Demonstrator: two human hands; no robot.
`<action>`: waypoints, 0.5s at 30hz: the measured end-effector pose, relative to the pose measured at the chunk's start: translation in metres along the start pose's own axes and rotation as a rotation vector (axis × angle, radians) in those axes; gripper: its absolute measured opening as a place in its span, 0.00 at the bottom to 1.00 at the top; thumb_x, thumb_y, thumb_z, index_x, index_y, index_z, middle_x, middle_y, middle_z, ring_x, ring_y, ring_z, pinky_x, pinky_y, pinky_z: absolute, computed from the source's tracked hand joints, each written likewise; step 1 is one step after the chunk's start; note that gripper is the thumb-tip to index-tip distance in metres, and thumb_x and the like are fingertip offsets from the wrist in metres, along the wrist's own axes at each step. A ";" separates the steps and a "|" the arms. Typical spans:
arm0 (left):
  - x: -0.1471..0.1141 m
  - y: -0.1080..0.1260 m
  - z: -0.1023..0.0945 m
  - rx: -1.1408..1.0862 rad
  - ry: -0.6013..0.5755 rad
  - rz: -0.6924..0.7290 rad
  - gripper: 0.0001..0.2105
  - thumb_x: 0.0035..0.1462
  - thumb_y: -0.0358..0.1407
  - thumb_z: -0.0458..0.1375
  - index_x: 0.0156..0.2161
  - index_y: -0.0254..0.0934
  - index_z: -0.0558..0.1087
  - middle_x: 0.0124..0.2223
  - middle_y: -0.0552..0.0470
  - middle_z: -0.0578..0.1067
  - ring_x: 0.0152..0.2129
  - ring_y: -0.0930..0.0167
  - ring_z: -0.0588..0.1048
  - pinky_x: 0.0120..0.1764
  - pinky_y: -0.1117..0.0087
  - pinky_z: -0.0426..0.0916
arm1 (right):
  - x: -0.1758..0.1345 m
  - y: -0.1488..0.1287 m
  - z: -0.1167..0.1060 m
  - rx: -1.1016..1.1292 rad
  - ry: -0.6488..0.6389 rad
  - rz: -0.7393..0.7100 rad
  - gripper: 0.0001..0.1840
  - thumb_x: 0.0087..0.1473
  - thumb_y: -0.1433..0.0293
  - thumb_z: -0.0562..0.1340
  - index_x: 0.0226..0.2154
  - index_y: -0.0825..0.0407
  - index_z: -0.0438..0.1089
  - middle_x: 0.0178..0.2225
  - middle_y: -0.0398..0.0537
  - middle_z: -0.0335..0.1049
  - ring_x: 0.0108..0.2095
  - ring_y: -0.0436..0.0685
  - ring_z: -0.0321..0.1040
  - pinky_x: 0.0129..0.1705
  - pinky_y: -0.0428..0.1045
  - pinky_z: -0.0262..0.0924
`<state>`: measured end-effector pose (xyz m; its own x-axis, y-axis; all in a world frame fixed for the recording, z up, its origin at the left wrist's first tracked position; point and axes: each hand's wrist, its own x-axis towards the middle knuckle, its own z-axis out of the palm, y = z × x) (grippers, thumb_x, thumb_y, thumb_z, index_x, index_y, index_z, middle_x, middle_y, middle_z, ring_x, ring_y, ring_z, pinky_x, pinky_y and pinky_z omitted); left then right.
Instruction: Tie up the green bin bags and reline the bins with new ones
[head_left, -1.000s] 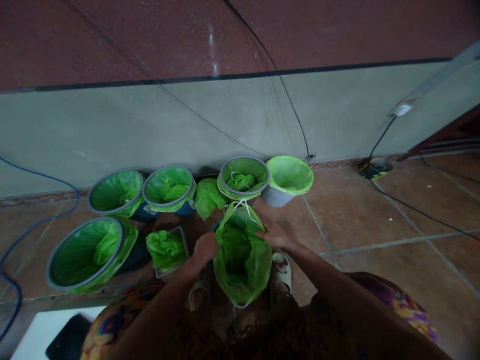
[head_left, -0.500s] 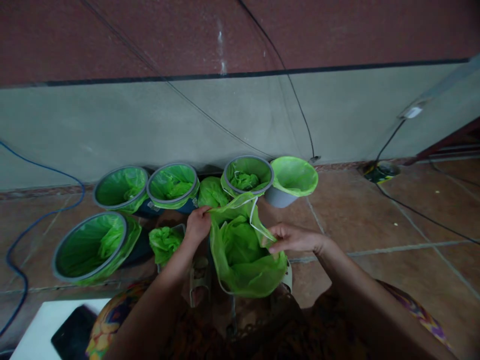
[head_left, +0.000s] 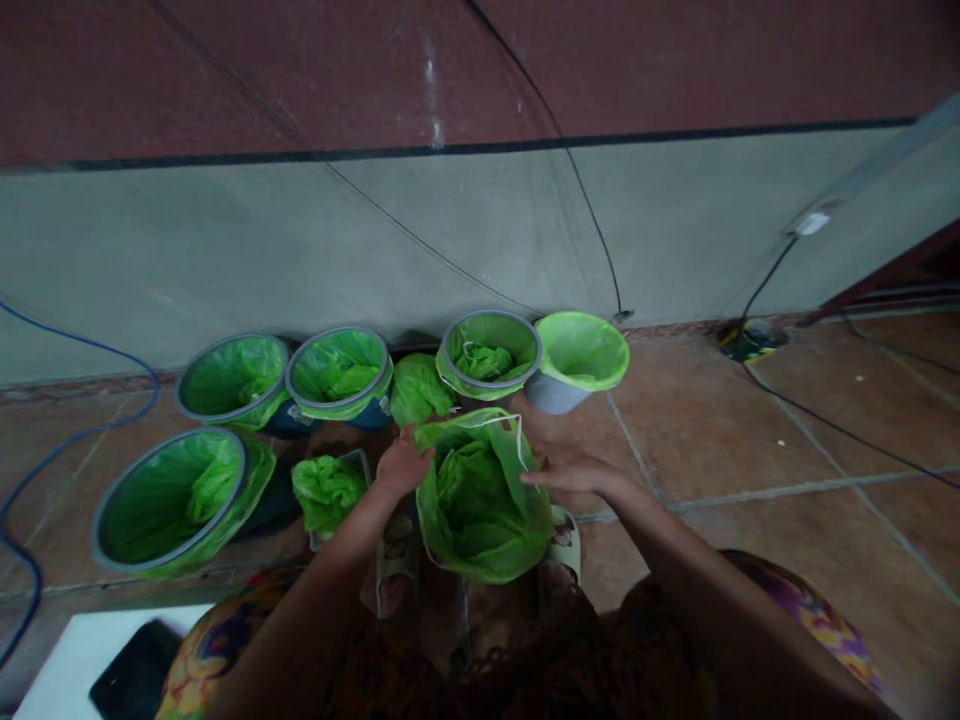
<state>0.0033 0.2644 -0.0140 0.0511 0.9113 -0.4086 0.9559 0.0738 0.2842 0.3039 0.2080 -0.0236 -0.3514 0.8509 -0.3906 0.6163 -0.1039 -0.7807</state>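
Observation:
A green bin liner (head_left: 480,545) with a white drawstring along its mouth sits between my feet, its bunched plastic sunk inside. Whatever bin stands under it is hidden. My left hand (head_left: 405,464) is closed on the liner's left edge. On the opposite edge, by the drawstring, my right hand (head_left: 571,470) pinches the plastic, its fingers partly behind the liner. Just beyond lie a crumpled green bag (head_left: 420,388) and a lined bin (head_left: 491,384) with bunched plastic in it. A small clear container holding a crumpled green liner (head_left: 328,490) stands left of my left wrist.
More lined bins stand along the wall: a far-left bin (head_left: 232,415), a middle bin (head_left: 339,408) and a grey bin (head_left: 559,393). A large bin (head_left: 169,567) leans at the left. A phone (head_left: 135,672) lies on a white surface (head_left: 64,660). Cables cross the floor and wall.
The liner's mouth has come down lower and sits rounder, with its far edge nearer to me. Both hands still hold its edges; the right hand has shifted slightly left.

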 end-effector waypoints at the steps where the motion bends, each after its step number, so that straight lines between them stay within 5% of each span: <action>1: 0.000 0.001 0.000 0.004 0.009 0.006 0.29 0.61 0.42 0.52 0.63 0.29 0.57 0.56 0.35 0.72 0.52 0.58 0.73 0.52 0.63 0.66 | 0.004 0.002 0.000 0.021 0.126 0.082 0.25 0.49 0.51 0.65 0.42 0.52 0.75 0.43 0.56 0.76 0.45 0.64 0.71 0.49 0.57 0.65; 4: -0.001 0.009 0.000 -0.001 0.068 0.055 0.29 0.59 0.40 0.54 0.63 0.30 0.58 0.60 0.35 0.68 0.57 0.58 0.68 0.56 0.63 0.63 | 0.015 0.005 0.006 0.278 0.382 0.209 0.29 0.51 0.46 0.61 0.41 0.53 0.75 0.44 0.58 0.76 0.45 0.65 0.71 0.47 0.57 0.66; 10: -0.011 0.038 -0.002 -0.088 0.245 0.215 0.25 0.59 0.36 0.55 0.60 0.30 0.63 0.58 0.37 0.69 0.57 0.59 0.67 0.59 0.62 0.61 | 0.033 -0.004 0.024 0.862 0.476 0.285 0.22 0.54 0.51 0.61 0.33 0.53 0.74 0.32 0.52 0.78 0.30 0.56 0.73 0.32 0.50 0.67; 15: -0.021 0.062 0.003 -0.213 0.124 0.284 0.21 0.59 0.35 0.55 0.57 0.34 0.67 0.55 0.41 0.73 0.51 0.63 0.73 0.54 0.63 0.65 | 0.052 -0.010 0.034 1.123 0.453 0.242 0.14 0.46 0.57 0.67 0.28 0.51 0.73 0.27 0.48 0.77 0.26 0.55 0.71 0.32 0.50 0.67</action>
<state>0.0622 0.2483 0.0098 0.2575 0.9488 -0.1832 0.8263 -0.1179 0.5508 0.2558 0.2357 -0.0520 0.1012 0.8266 -0.5537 -0.3943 -0.4776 -0.7851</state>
